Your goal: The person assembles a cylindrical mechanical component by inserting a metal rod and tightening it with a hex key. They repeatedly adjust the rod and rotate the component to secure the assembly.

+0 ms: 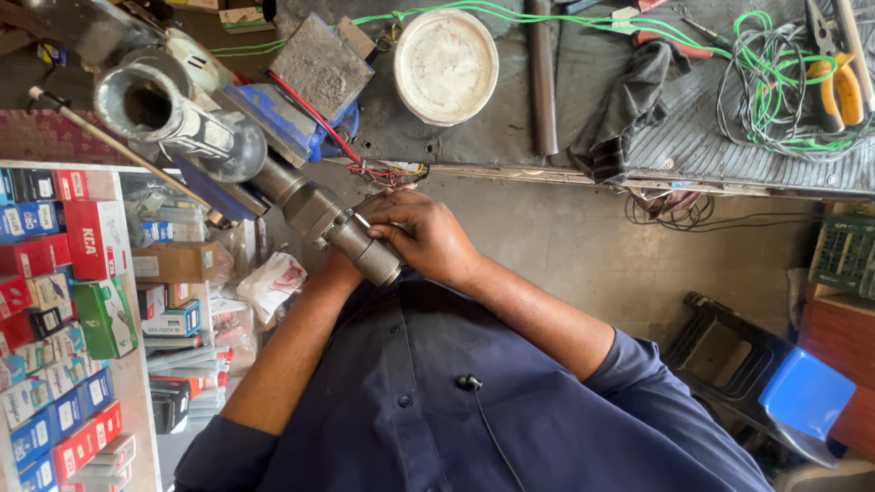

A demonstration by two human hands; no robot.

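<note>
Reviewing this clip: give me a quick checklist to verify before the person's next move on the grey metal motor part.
1. Right hand on the grey motor part: ok.
2. Left hand supporting it: cannot tell, mostly hidden beneath.
3. Part's far end resting on the workbench: ok.
4. Red wires clear of the fingers: ok.
5. Yellow-handled pliers within reach: cannot tell.

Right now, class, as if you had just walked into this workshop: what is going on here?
A person in a dark blue shirt holds a grey metal cylindrical part close to the chest. The right hand wraps over its ribbed end; the left hand is mostly hidden beneath it. On the workbench beyond lie a white round lid, green wires, yellow-handled pliers and a dark rag. Shelves of small coloured boxes stand to one side.
</note>
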